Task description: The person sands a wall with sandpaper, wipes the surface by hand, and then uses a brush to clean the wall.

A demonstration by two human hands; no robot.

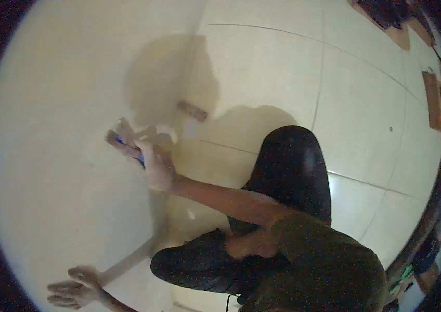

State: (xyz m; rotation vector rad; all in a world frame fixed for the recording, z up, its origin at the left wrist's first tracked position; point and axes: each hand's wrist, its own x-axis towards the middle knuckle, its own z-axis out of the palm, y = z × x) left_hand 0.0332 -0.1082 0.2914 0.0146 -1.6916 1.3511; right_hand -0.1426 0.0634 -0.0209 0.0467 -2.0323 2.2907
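My right hand (157,165) is closed around a small brown-and-blue tool (122,143) held up to the pale wall (64,171). Blur hides the tool's exact kind; its brownish end points away from me, and blue shows beside my fingers. Lower down at the left, my left hand (77,288) is open with its fingers stretched out, against or close to the same wall. A small brown rectangular block (193,111) lies near the foot of the wall, beyond my right hand. Both hands cast shadows.
Large pale tiles (361,104) cover the floor. My bent knees, in dark trousers (293,161), are close to the wall. A brown cardboard box (438,101) stands at the far right, with another brown box (394,34) at the top right. Mixed items line the right edge.
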